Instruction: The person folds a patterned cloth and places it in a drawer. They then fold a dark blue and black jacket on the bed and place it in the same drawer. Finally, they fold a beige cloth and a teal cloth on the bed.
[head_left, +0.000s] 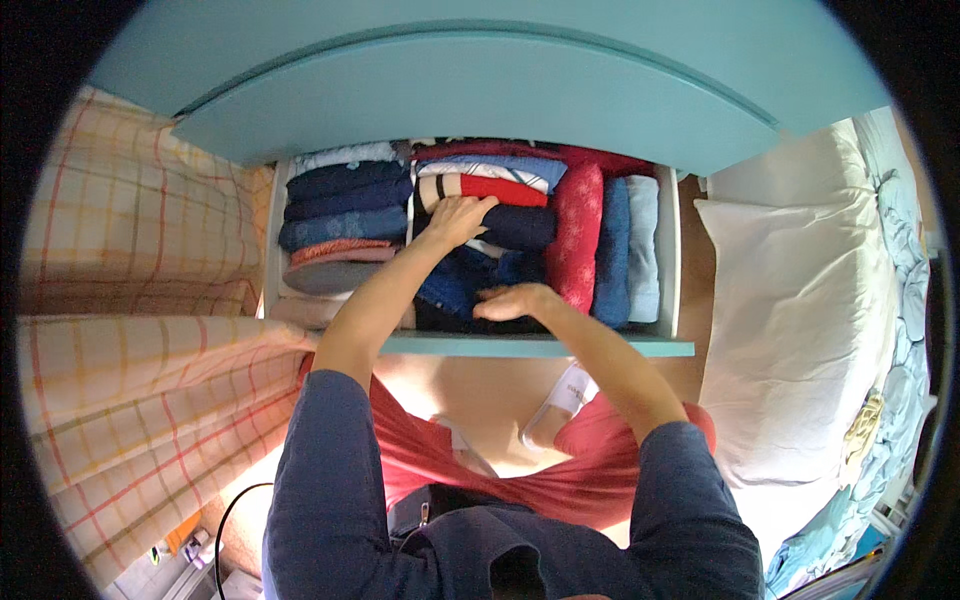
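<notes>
An open drawer of folded clothes lies before me. My left hand rests on the middle stack, its fingers by a red, cream and black folded garment and a dark navy one. Lower down, my right hand is over dark blue denim, near the drawer's front; whether it grips the cloth is unclear. Right of the hands a red patterned garment stands beside blue and light blue folded ones. The left stack holds navy, blue, coral and grey pieces.
A teal dresser front rises behind the drawer. Checked curtains hang at the left. A bed with a white pillow stands at the right. A black cable runs at the lower left.
</notes>
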